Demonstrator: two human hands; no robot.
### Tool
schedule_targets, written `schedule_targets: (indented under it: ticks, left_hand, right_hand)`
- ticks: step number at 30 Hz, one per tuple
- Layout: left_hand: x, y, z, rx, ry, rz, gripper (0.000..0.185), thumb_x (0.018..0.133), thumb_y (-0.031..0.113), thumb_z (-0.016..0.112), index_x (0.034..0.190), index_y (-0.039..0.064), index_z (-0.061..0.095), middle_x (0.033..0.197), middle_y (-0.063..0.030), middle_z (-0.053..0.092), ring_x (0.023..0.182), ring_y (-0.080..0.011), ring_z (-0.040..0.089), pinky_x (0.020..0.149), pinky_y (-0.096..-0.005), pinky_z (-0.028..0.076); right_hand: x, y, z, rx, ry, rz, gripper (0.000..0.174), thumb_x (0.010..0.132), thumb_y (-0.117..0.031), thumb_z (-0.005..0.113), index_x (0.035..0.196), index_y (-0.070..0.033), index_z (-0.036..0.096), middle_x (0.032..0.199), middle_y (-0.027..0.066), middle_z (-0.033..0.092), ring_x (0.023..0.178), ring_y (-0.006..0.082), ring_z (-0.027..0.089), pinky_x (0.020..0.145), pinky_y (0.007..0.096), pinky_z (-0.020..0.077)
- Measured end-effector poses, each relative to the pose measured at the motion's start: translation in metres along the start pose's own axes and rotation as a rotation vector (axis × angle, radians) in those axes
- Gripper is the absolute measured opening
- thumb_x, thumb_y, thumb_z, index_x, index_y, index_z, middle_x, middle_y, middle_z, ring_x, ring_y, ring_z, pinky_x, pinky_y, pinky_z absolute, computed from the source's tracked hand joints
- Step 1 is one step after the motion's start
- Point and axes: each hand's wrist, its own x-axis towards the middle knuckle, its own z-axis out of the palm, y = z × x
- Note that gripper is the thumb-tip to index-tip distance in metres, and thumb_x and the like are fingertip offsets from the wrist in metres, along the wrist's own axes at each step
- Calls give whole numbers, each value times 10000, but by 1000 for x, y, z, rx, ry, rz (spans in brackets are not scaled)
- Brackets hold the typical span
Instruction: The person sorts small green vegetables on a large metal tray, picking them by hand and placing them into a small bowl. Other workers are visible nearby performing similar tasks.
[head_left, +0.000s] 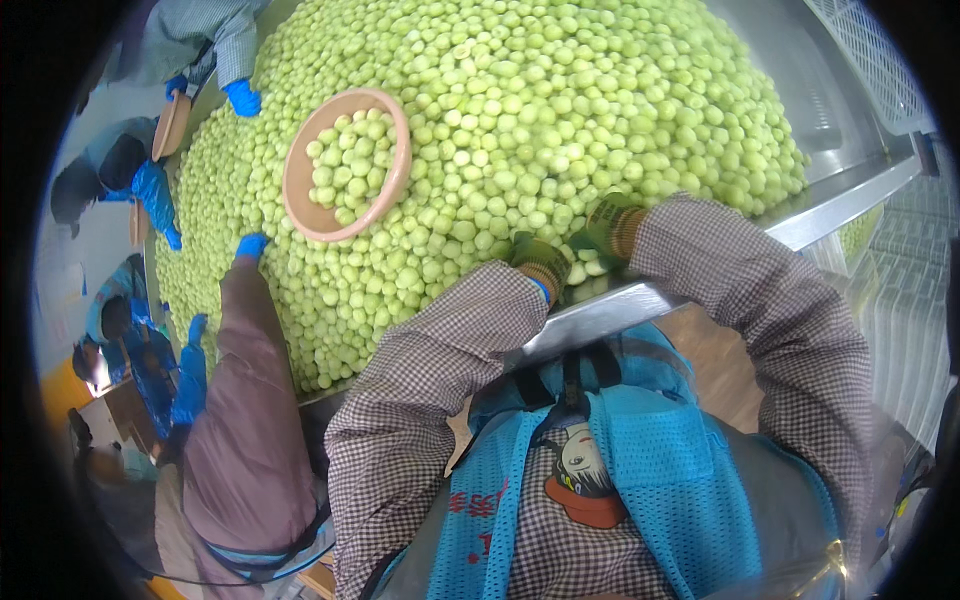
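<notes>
A broad heap of pale green round fruits (540, 127) fills the metal table before me. My left hand (540, 262), in a green work glove with a striped cuff, reaches into the heap's near edge. My right hand (609, 225), gloved alike, sits close beside it, slightly farther right. Both sets of fingers point down among the fruits and are largely hidden, so I cannot tell whether either grips one. A few fruits (589, 268) lie between my gloves and the metal rim (607, 316). My checked sleeves cross over that rim.
A pink plastic basin (300, 187), partly filled with the same fruits, rests tilted on the heap. Co-workers in blue gloves (244, 97) line the left side; one sleeved arm (255, 330) reaches in near me. White plastic crates (900, 300) stand at right.
</notes>
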Motion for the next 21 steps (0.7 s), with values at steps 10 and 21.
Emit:
schedule_targets:
  ticks: [10,21]
  left_hand:
    - [-46,-20,-15,-122,21,37,358,1010,355,632,1259,147,783,1269,-98,764,1147,-292,732,956,-428,568]
    - [-7,11,-27,-194,93,65,385,957,370,682,1239,129,787,1227,-124,770,1127,-310,734,941,-445,571]
  right_hand:
    - [-35,-8,-34,-207,-19,-178,521,877,-442,785,1358,-260,710,1191,94,763,1103,301,727,945,471,564]
    - [-58,-66,-127,706,598,-414,527,1002,-433,701,1485,-236,623,1283,116,763,1089,244,757,988,419,603]
